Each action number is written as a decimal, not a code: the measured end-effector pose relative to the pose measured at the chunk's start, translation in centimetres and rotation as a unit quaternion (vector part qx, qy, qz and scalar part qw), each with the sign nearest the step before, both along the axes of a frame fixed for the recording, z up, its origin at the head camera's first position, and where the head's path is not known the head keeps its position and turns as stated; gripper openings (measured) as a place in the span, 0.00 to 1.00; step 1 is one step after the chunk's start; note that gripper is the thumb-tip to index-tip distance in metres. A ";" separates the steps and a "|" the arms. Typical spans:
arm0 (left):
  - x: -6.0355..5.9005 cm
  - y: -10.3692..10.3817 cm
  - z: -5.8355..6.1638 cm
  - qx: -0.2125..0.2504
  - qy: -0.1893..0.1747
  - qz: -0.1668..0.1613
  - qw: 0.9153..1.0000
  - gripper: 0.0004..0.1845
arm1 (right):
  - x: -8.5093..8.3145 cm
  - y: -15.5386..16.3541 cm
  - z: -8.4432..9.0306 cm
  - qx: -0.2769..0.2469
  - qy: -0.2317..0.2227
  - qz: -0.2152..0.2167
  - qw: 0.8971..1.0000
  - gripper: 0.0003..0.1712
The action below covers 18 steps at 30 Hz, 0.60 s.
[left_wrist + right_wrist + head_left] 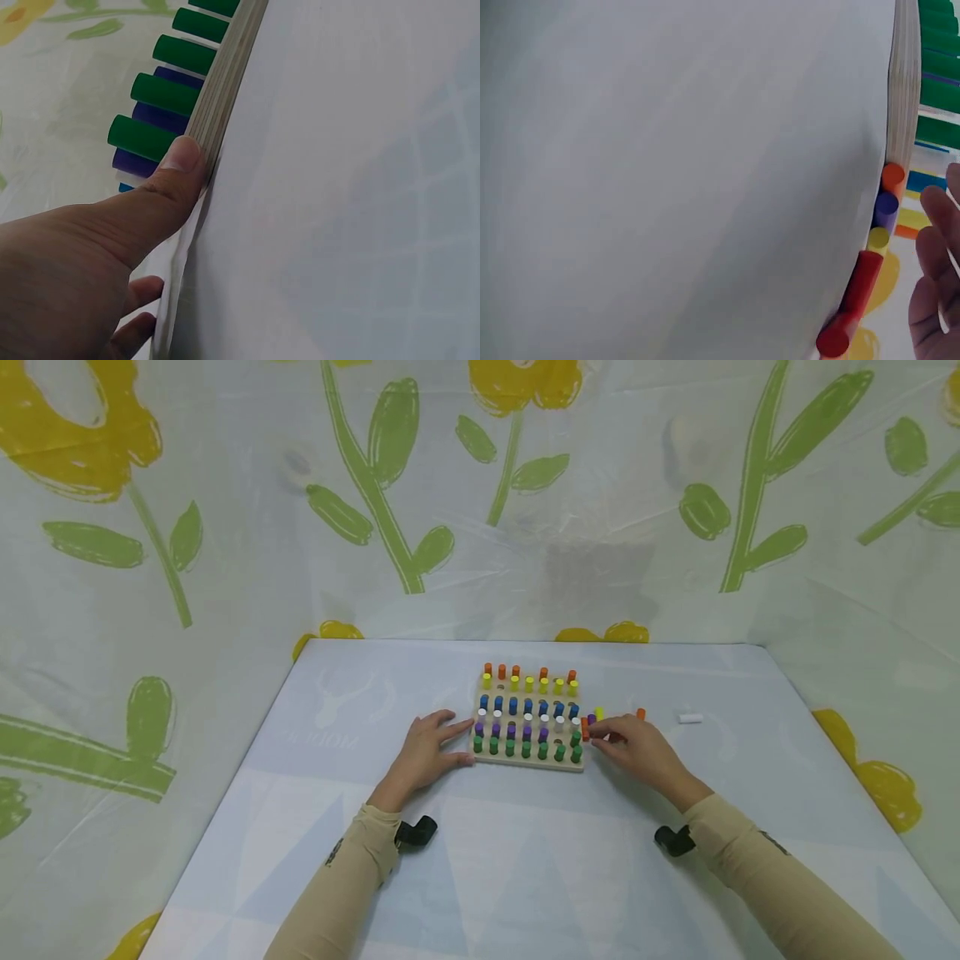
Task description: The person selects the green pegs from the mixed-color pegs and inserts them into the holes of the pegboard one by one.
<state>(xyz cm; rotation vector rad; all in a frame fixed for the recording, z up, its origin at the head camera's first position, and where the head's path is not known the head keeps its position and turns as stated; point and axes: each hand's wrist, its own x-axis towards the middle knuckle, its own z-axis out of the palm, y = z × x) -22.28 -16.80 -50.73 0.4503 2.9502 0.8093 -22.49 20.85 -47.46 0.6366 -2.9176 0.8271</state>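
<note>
A wooden pegboard [525, 761] lies at the middle of the table, filled with rows of orange, yellow, blue, white, purple and green pegs [510, 747]. My left hand [456, 745] rests open against its left end, the thumb [178, 166] pressing the near edge of the board [225, 82] beside the green pegs [142, 137]. My right hand [602, 737] hovers just right of the board over loose pegs: orange [892, 177], purple [886, 207], yellow [878, 239] and a longer red one [853, 306]. Its fingers [934, 225] hang relaxed and hold nothing.
Another orange peg [641, 713] and a white peg [690, 718] lie further right on the pale table [525, 877]. A floral plastic sheet [225, 527] walls the table on three sides.
</note>
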 end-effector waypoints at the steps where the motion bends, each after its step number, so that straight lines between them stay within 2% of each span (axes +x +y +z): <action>1: 0.0 0.0 0.0 0.000 -0.001 0.000 1.000 0.38 | 0.0 0.1 -0.1 0.006 -0.004 -0.005 1.000 0.12; 7: -0.1 -0.6 0.1 -0.016 -0.012 -0.010 1.000 0.37 | -0.3 0.9 -0.6 0.038 -0.006 -0.027 0.999 0.16; 14: -0.1 -1.8 0.9 -0.055 -0.017 -0.035 0.998 0.32 | -0.2 2.3 -0.3 0.096 0.024 -0.067 0.993 0.21; 16: -0.1 -2.3 1.1 -0.070 -0.009 -0.035 0.997 0.31 | -0.3 3.0 -0.3 0.101 0.032 -0.076 0.991 0.24; 18: -0.1 -2.8 1.5 -0.083 -0.004 -0.022 0.996 0.31 | -0.4 3.8 -0.3 0.108 0.038 -0.084 0.990 0.26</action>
